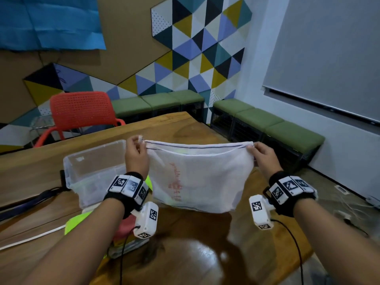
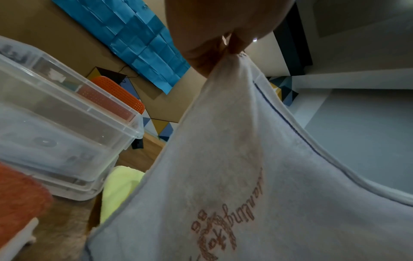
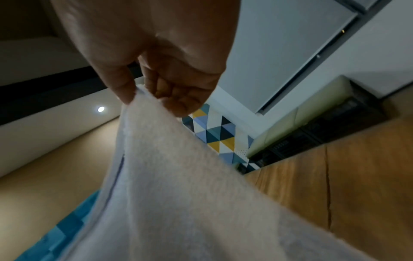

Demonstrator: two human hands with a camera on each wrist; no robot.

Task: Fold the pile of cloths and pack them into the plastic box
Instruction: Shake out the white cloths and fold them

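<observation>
Both forearms reach over the bench [image 1: 185, 254]. Left hand [image 1: 136, 153] and right hand [image 1: 262, 156] each pinch a top corner of the white cloth [image 1: 197, 177], hanging above the bench, right of the clear plastic box [image 1: 92, 169].

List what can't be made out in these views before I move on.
- Red lettering on the white cloth: head view too small; left wrist view blurred, cut by the bottom edge.
- Pile of cloths: head view, mostly behind the left forearm and wrist camera.
- Plastic box floor: hazy walls.
</observation>
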